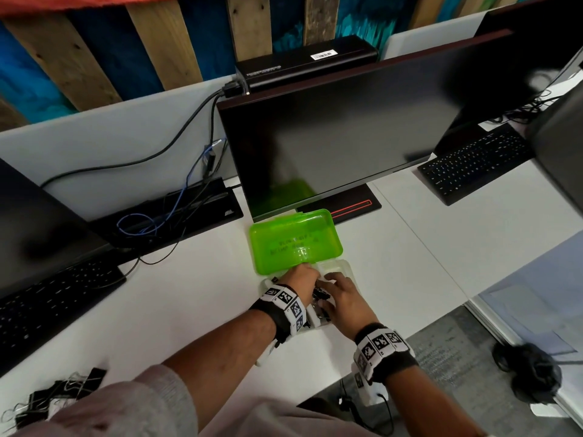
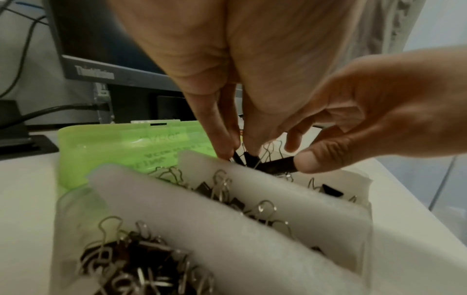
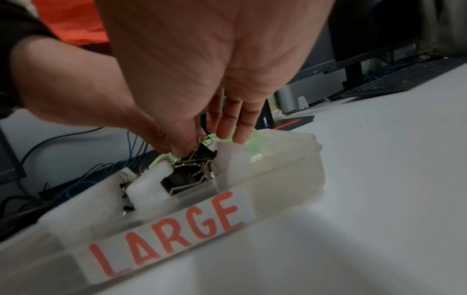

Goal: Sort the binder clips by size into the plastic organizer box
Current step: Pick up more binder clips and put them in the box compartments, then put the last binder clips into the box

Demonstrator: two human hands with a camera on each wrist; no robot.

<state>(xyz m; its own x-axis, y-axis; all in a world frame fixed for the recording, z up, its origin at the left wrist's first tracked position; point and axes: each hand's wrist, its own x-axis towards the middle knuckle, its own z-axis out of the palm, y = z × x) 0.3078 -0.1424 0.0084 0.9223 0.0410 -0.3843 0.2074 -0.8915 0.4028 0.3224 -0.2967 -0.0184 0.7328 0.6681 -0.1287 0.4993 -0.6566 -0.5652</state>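
The clear organizer box (image 1: 342, 266) lies on the white desk with its green lid (image 1: 295, 239) folded back. White dividers (image 2: 202, 215) split it into compartments of black binder clips (image 2: 131, 259). Red letters on a label (image 3: 166, 231) on its side read LARGE. Both hands reach into that compartment. My left hand (image 2: 237, 155) pinches a black clip (image 2: 250, 158) from above. My right hand (image 3: 197, 145) pinches a large clip (image 2: 278, 165) beside it, thumb on its black body. From the head view, both hands (image 1: 304, 274) (image 1: 334, 285) cover most of the box.
A loose pile of unsorted binder clips (image 1: 56, 395) lies at the desk's near left edge. A monitor (image 1: 331, 137) stands right behind the lid, on a stand base (image 1: 344, 205). Keyboards (image 1: 47, 307) (image 1: 473, 162) sit left and right; cables (image 1: 176, 209) trail at the back left.
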